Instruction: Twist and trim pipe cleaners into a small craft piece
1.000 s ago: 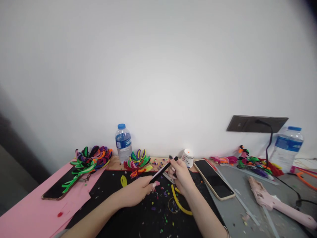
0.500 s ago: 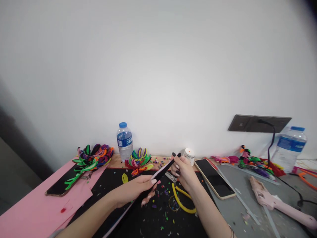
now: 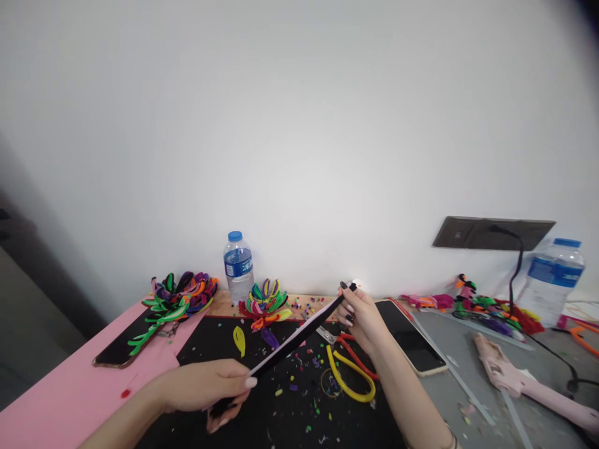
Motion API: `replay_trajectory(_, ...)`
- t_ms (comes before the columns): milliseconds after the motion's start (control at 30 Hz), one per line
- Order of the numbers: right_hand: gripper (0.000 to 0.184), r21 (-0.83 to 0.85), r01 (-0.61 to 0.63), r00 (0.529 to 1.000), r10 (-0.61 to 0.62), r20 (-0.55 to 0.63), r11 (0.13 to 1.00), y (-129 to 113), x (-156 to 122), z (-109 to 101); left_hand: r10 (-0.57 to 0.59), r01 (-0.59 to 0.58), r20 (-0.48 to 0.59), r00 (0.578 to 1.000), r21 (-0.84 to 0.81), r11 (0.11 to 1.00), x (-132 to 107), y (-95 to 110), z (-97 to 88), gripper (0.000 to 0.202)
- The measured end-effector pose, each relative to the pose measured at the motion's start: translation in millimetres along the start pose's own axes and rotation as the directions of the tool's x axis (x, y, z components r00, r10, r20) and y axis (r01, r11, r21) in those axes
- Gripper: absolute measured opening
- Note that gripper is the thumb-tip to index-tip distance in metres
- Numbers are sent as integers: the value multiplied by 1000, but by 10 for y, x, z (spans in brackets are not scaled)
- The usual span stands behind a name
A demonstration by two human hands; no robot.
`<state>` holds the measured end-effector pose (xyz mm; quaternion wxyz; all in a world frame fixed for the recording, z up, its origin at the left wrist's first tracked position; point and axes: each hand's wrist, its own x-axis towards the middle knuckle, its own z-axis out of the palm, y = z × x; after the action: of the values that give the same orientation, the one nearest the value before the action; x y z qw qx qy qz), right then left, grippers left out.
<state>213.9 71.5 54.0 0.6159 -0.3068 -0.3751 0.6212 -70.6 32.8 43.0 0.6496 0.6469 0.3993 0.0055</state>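
While the black strip [image 3: 294,337] hangs slantwise above the counter, I see it stretched between both of the person's hands: the left hand [image 3: 206,393], low and near the camera, has its grip clenched around the lower end, and the right hand [image 3: 362,315], higher and further back, pinches the upper end between fingertips with dark nails. The strip looks flat and narrow, with a pale edge along one side, and it is clear of the black mat [image 3: 281,405] below it. As I judge it, the work goes well if both grips stay firm and the pull is even, so the strip lies straight with no twist, and if the low end is kept off the coloured scraps strewn on the mat. Just beneath the strip's middle lie yellow-handled pliers [image 3: 349,380] and a red-handled tool [image 3: 355,352], the nearest things to snag on. A phone [image 3: 412,340] lies just beside the right wrist. Further back stand a water bottle [image 3: 238,265] and a bright pipe-cleaner flower [image 3: 266,302]; a second cluster [image 3: 182,293] sits on the pink sheet [image 3: 60,399] at the left. A pink glue gun [image 3: 515,380] lies well apart on the right.
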Motion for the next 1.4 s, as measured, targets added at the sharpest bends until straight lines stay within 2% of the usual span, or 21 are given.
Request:
replay_trajectory(67,19,15,16,1000,-16,3,1000,-28,-3,1,-94,90,27,995,112,990,-98,0,-43,44)
replay_trajectory(100,18,21,21,1000,-21,6,1000,-43,-8,7,-101,95,28,994,167,981,-149,26,-61,45)
replay_trajectory(167,18,27,23,1000,-23,14,999,-71,-22,30,-10,34,-81,997,310,950,-239,131,-86,41)
replay_trajectory(233,18,26,15,1000,-15,18,1000,-90,-41,59,127,-29,-229,965,388,921,-285,288,-92,40)
replay_trajectory(300,18,25,2,1000,-2,23,1000,-96,-58,90,201,-114,-258,945,319,941,-260,461,-69,43)
replay_trajectory(400,19,26,-24,999,23,43,999,-87,-79,134,311,-264,-245,918,206,942,-83,679,36,47)
replay_trajectory(500,20,20,-43,998,42,55,999,-72,-94,174,385,-378,-145,912,70,923,191,784,205,47)
replay_trajectory(567,22,0,-36,998,36,47,999,-68,-98,193,378,-380,-101,920,1,925,379,778,313,39)
replay_trajectory(633,22,-30,-4,1000,5,20,1000,-74,-96,200,291,-293,-38,956,-116,949,545,723,384,30)
replay_trajectory(667,22,-48,18,1000,-17,3,999,-80,-94,201,237,-244,-67,969,-140,960,614,686,400,28)
replay_trajectory(733,22,-88,71,997,-74,-30,994,-97,-90,203,191,-237,-258,947,-160,958,721,617,391,31)
replay_trajectory(800,21,-140,126,990,-135,-51,982,-115,-93,210,152,-266,-354,923,-301,916,778,578,337,29)
replay_trajectory(833,21,-173,150,985,-163,-58,973,-124,-97,216,136,-282,-359,924,-396,874,790,574,298,27)
replay_trajectory(900,20,-243,188,976,-209,-66,952,-138,-111,229,135,-293,-310,941,-544,786,786,592,209,27)
replay_trajectory(1033,21,-357,214,963,-259,-80,909,-154,-138,245,171,-281,-228,959,-664,693,736,661,47,30)
replay_trajectory(1133,20,-457,215,955,-284,-87,863,-171,-159,256,188,-314,-252,949,-740,594,715,690,-17,38)
replay_trajectory(1200,18,-541,214,950,-303,-79,813,-188,-182,283,186,-375,-328,926,-749,547,720,705,-37,41)
replay_trajectory(1267,14,-607,225,945,-322,-54,762,-201,-212,336,179,-458,-430,885,-734,501,734,728,-49,43)
replay_trajectory(1333,12,-636,232,951,-310,-11,736,-193,-241,408,171,-552,-539,825,-702,449,749,759,-64,44)
replay_trajectory(1400,11,-640,220,966,-253,41,736,-150,-258,481,162,-654,-649,743,-653,381,758,789,-85,42)
